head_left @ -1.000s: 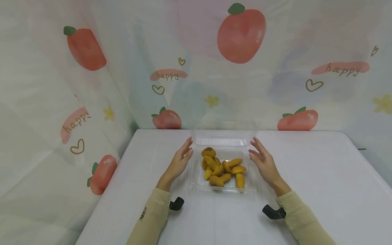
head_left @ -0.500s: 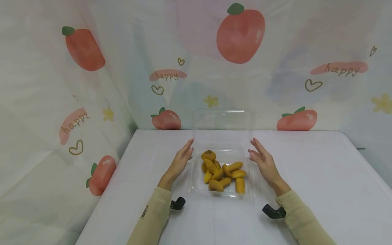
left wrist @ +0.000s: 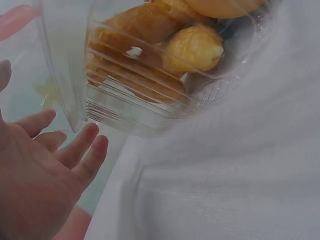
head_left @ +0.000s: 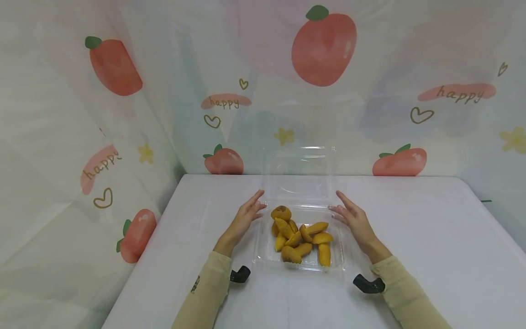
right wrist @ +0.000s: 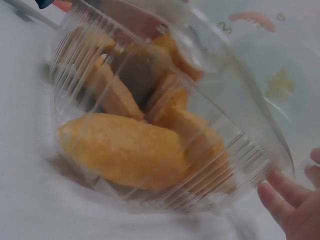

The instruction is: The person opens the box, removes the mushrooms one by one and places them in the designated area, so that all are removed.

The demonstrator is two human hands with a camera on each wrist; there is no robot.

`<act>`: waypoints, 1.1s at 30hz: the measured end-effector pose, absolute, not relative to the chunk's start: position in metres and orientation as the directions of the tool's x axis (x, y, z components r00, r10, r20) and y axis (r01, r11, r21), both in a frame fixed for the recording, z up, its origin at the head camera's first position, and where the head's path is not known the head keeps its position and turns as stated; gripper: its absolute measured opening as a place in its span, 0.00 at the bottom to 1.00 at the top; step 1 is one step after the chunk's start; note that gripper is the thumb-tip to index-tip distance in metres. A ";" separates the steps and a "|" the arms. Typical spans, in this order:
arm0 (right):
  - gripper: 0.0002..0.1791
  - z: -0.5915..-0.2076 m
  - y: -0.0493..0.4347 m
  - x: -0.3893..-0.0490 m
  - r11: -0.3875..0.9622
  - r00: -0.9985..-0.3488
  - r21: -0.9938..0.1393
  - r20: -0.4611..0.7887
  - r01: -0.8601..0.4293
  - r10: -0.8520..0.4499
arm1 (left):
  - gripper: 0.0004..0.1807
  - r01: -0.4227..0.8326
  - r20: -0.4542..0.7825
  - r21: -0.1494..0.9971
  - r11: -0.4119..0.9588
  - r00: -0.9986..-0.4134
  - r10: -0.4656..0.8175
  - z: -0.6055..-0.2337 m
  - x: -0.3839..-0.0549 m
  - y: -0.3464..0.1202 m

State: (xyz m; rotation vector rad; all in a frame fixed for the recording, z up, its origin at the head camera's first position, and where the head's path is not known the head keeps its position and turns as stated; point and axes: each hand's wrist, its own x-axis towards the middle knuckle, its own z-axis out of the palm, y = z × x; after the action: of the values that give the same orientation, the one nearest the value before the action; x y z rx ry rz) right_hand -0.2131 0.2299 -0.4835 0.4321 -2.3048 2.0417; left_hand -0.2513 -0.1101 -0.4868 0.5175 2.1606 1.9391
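A clear plastic clamshell box point(head_left: 269, 262) rests on the table with several yellow-brown mushrooms point(head_left: 291, 254) in its base. Its hinged lid point(head_left: 300, 176) is raised at the back. My left hand point(head_left: 242, 219) is beside the box's rear left corner, fingers extended and slightly spread; in the left wrist view its fingertips point(left wrist: 90, 131) lie at or very near the hinge corner. On the other side my right hand point(head_left: 358, 224) is held much the same way. The right wrist view shows its fingertips point(right wrist: 272, 180) against the box's corner. Neither hand grips anything.
A white cloth point(head_left: 423, 237) covers the table, whose back edge meets a patterned curtain point(head_left: 263, 55). A second curtain side point(head_left: 53, 192) closes off the left. Black curved pieces point(head_left: 369, 284) stick out from both sleeves above the table.
The lid reaches higher in the head view than one second ago. The box base has shifted slightly toward me. Both hands have stayed nearly in place, the left inching inward.
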 end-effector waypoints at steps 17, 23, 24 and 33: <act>0.35 -0.489 0.231 -0.216 0.097 -0.967 -0.991 0.066 -0.092 -0.245 | 0.32 0.032 -0.006 0.996 0.088 -0.919 0.394 -0.492 -0.252 -0.110; 0.37 -0.489 0.231 -0.216 0.109 -0.969 -0.992 0.039 -0.067 -0.245 | 0.32 0.042 0.007 0.996 0.077 -0.912 0.411 -0.493 -0.251 -0.111; 0.37 -0.489 0.231 -0.216 0.113 -0.969 -0.992 0.030 -0.060 -0.246 | 0.32 0.046 0.010 0.996 0.078 -0.911 0.413 -0.493 -0.251 -0.111; 0.38 -0.493 0.231 -0.218 0.091 -0.966 -0.995 0.021 -0.046 -0.256 | 0.31 0.033 0.000 0.997 0.069 -0.905 0.425 -0.495 -0.252 -0.112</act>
State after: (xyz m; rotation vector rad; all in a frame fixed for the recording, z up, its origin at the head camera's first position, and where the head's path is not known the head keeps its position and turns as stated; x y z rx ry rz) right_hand -0.2185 0.2307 -0.4932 0.3405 -2.4310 2.2054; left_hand -0.2522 -0.1125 -0.4953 0.4593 2.0601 1.9077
